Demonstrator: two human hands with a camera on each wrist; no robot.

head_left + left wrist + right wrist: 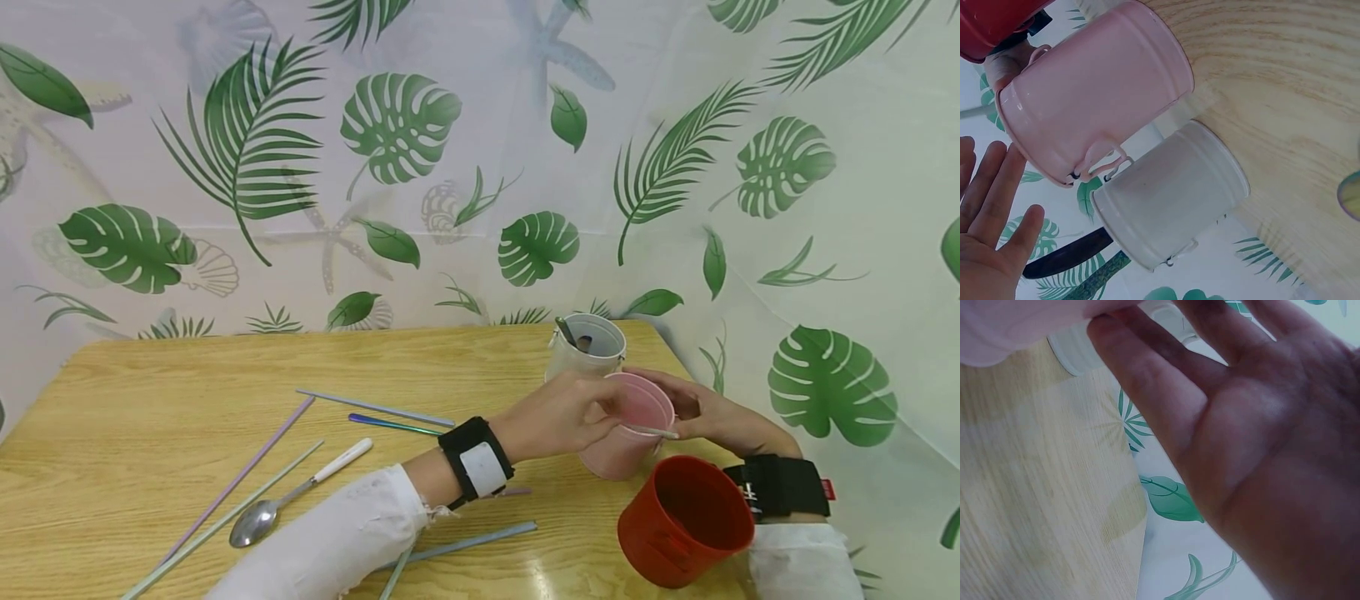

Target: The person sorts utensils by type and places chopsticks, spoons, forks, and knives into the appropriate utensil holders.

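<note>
The left hand pinches a pale stick at its fingertips, the stick's long axis running crosswise from them toward the right thumb, near the mouth of the pink bucket. The right hand curves around that bucket's far side, its thumb just beside the stick's other end; whether it touches is hard to tell, and the left hand is clearly the one holding it

Left hand pinches, right hand curves inward.
</note>
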